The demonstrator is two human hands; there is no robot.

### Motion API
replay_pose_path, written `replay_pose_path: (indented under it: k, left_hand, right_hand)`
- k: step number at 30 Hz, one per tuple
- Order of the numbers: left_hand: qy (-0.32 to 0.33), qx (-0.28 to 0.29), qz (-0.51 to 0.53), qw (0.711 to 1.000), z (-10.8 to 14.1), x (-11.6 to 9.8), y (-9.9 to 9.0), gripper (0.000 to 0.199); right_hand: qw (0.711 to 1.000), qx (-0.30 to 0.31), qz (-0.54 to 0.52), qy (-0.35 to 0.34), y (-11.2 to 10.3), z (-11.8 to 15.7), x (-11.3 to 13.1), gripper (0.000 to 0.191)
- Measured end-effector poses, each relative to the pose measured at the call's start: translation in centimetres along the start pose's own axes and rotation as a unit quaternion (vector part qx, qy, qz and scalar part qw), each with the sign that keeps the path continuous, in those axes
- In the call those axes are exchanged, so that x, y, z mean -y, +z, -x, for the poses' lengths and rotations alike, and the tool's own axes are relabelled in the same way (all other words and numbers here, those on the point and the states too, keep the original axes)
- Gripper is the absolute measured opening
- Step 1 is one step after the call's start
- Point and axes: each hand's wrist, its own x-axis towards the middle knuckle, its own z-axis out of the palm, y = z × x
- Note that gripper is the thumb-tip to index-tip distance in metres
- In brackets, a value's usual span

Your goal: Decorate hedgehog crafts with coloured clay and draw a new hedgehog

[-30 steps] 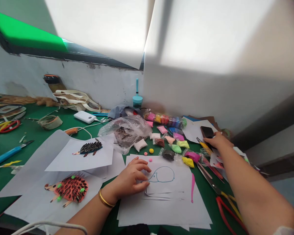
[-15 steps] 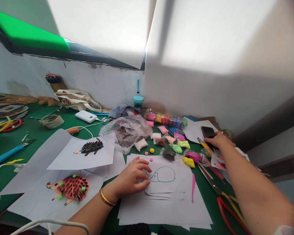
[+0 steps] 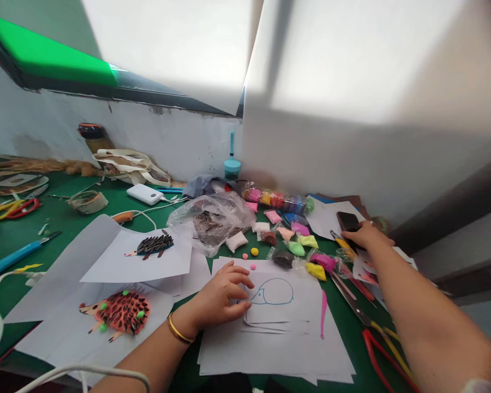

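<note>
My left hand (image 3: pixel 225 295) rests on the white paper (image 3: pixel 278 352), palm down with fingers spread and nothing held. Beside its fingertips is a blue outline drawing of a hedgehog (image 3: pixel 277 291), whose snout end the fingers partly cover. Over at the right, my right hand (image 3: pixel 366 236) grips the near right edge of a dark smartphone (image 3: pixel 347 221); some of its fingers are hidden behind the hand. A pink modelling tool (image 3: pixel 323 314) lies along the paper's right side. Small pink (image 3: pixel 252 267) and yellow clay balls (image 3: pixel 254 251) sit by the paper's top edge.
Several clay packets (image 3: pixel 297 248) and a bag of seeds (image 3: pixel 213 221) lie behind the paper. To the left are a black seed hedgehog (image 3: pixel 151 245) and a red one (image 3: pixel 123 312) on sheets. Red-handled scissors (image 3: pixel 378 349) lie at right; a white cable (image 3: pixel 85 372) crosses front left.
Almost nothing differs. Both hands hold their positions, and the whole view has shifted very slightly.
</note>
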Motion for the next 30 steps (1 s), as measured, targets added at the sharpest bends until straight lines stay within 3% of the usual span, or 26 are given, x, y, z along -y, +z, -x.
replay_pose_path:
  k: [9, 23, 30]
  left_hand:
    - [0.002, 0.004, -0.001, 1.000, 0.2, 0.1, 0.2, 0.007]
    - [-0.002, 0.004, 0.005, 1.000, 0.2, 0.2, 0.3, 0.006]
    - [0.000, 0.001, 0.002, 1.000, 0.2, -0.1, 0.1, 0.011]
  right_hand:
    - [0.997, 0.046, 0.050, 0.033, -0.9, 0.6, 0.8, 0.084]
    - [0.997, 0.039, 0.070, 0.021, -0.8, 1.2, 0.7, 0.091]
    - [0.998, 0.005, 0.064, -0.007, -4.1, 3.7, 2.7, 0.084]
